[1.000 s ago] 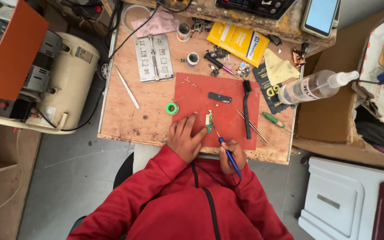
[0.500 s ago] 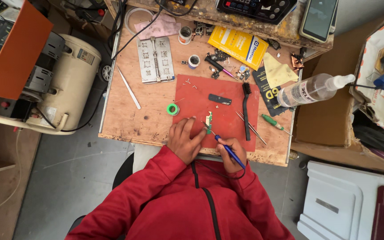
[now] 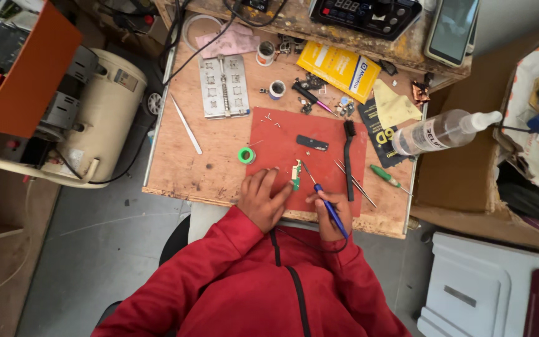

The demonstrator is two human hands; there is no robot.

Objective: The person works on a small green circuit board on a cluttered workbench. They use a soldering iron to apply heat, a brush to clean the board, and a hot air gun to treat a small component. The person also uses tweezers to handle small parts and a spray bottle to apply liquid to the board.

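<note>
A small green circuit board (image 3: 296,174) lies on the red mat (image 3: 282,140) near the front edge of the wooden workbench (image 3: 219,162). My left hand (image 3: 261,198) rests flat on the mat, fingertips touching the board's left side. My right hand (image 3: 325,212) grips a blue-handled soldering iron (image 3: 325,203) whose tip points at the board's right edge. Both arms wear red sleeves.
A green solder spool (image 3: 246,155), a black brush (image 3: 348,159), tweezers (image 3: 186,132), a green screwdriver (image 3: 387,178), a metal board holder (image 3: 223,85), a clear spray bottle (image 3: 439,131) and a yellow box (image 3: 339,68) surround the mat. A cream compressor (image 3: 104,118) stands left.
The view has shifted slightly. Both hands stay at the board, with the iron's tip still beside it.
</note>
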